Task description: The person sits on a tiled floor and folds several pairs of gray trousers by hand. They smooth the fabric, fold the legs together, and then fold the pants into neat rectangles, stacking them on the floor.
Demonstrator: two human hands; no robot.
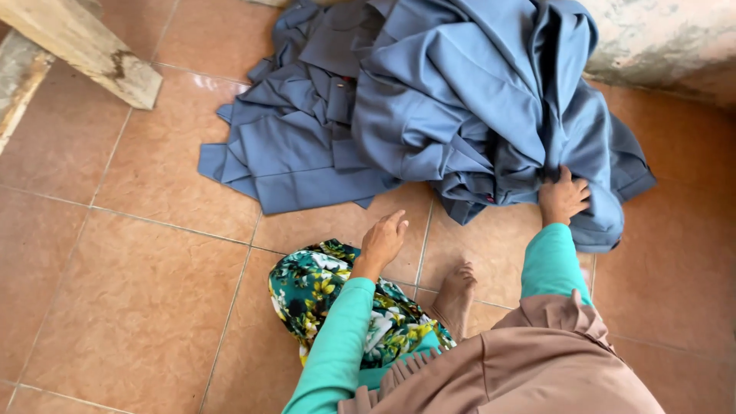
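Note:
A large heap of blue-grey cloth pieces point(460, 100) lies on the tiled floor ahead of me. My right hand point(563, 198), in a teal sleeve, rests on the heap's lower right edge with fingers pressed into the fabric. My left hand point(383, 239) hovers just short of the heap's near edge, fingers loosely curled and holding nothing. Flat cut pieces point(284, 153) spread out to the left of the heap.
Brown floor tiles point(138, 291) surround the heap. A wooden beam point(84, 46) slants in at the top left. A rough wall point(667, 38) stands at the top right. My knee in floral fabric point(322, 287) and a bare foot point(456, 295) sit below my hands.

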